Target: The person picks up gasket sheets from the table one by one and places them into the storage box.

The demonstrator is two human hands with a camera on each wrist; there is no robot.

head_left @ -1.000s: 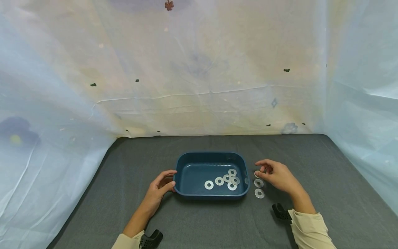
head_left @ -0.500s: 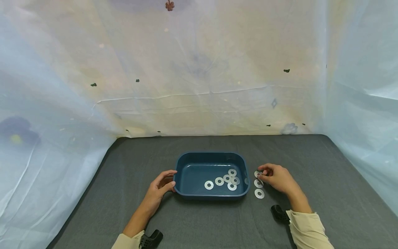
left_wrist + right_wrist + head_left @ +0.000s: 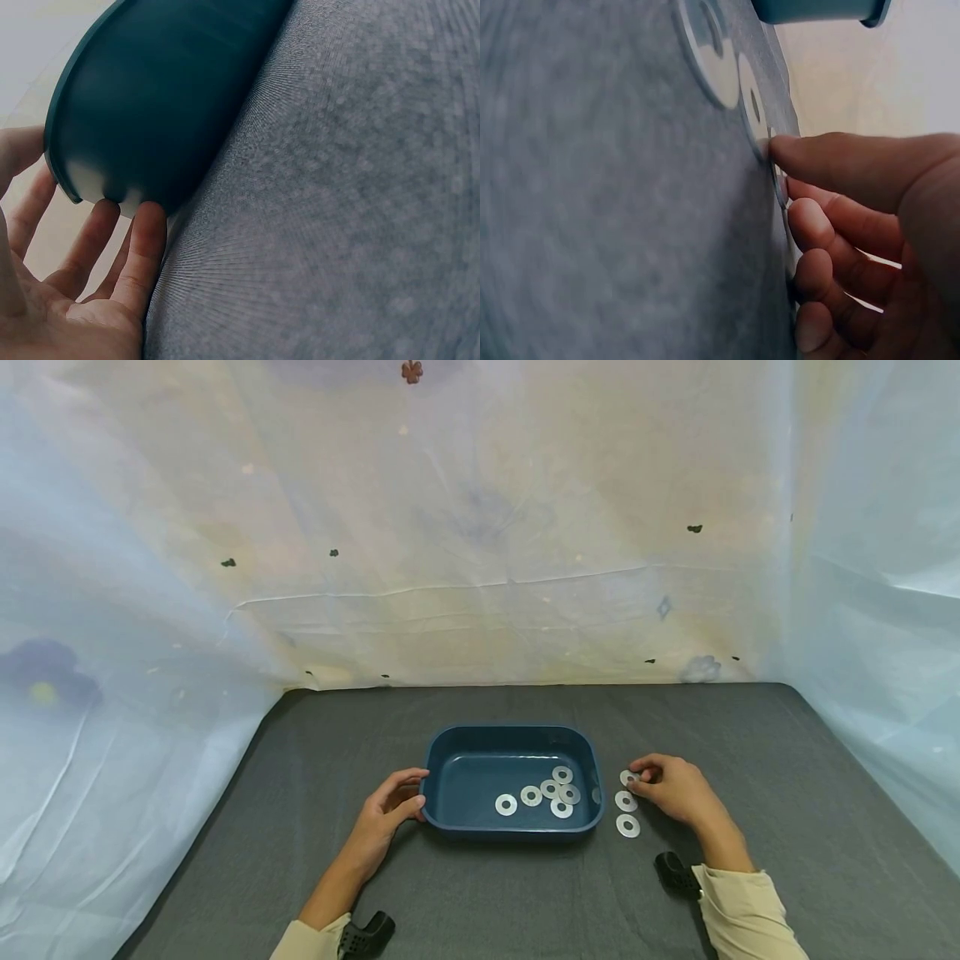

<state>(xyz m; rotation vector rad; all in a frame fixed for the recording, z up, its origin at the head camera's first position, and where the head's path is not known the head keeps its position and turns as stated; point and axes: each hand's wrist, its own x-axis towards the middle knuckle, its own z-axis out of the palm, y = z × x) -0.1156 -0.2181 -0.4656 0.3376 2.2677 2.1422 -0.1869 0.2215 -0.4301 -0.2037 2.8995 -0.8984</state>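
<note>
My left hand rests its fingertips against the left end of a dark blue tray, thumb at the rim. In the left wrist view, the fingertips press the outer wall, low near the cloth. Several flat metal washers lie inside the tray, one washer apart from the cluster. To the right of the tray, my right hand pinches the farthest of 3 washers in a row, a washer between thumb and forefinger, close to the cloth. The middle washer and nearest washer lie flat.
A dark grey cloth covers the table. Pale patterned sheeting hangs behind and at both sides. Black wrist devices sit on both wrists, below cream sleeves.
My right hand has lowered its fingertips onto the farthest washer and shifted it slightly right. The left hand and the tray have stayed in place.
</note>
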